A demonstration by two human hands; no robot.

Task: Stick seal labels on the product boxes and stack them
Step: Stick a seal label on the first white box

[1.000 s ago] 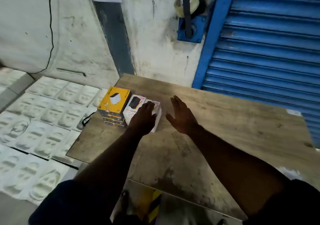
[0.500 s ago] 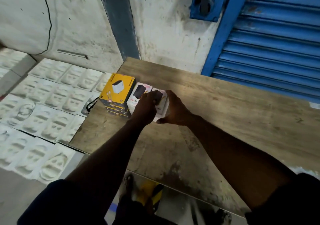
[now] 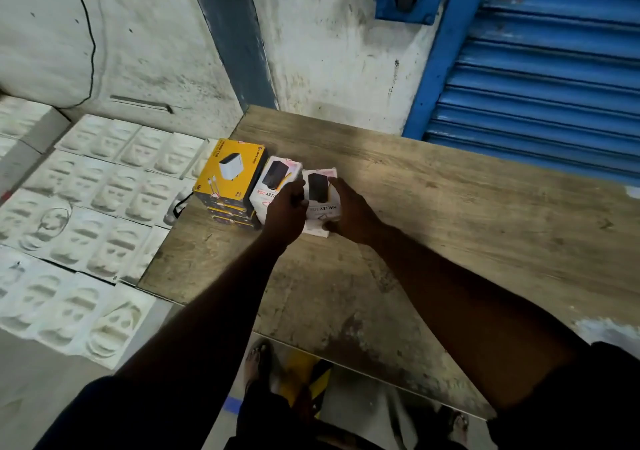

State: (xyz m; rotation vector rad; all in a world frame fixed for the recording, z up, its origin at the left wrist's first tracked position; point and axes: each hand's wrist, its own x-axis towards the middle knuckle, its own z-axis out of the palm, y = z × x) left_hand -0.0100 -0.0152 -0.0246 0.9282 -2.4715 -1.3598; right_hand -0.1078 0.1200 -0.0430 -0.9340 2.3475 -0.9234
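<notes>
A stack of yellow product boxes (image 3: 228,176) stands at the left end of the wooden table (image 3: 450,214). Right beside it is a white box (image 3: 275,176) showing a black device. A second white box (image 3: 320,190), marked HALLEY, sits just right of that one. My left hand (image 3: 285,209) grips the left side of this second white box and my right hand (image 3: 349,212) grips its right side. The lower part of the box is hidden behind my hands. No seal label is visible.
White moulded trays (image 3: 79,214) cover the floor to the left of the table. A blue roller shutter (image 3: 540,69) rises behind the table on the right, with a dirty white wall (image 3: 329,51) at centre. A bare foot (image 3: 258,359) shows below the near table edge.
My right hand came in from the open table and closed on the right side of the second white box. My left hand stays on its left side. The camera tilted down.
</notes>
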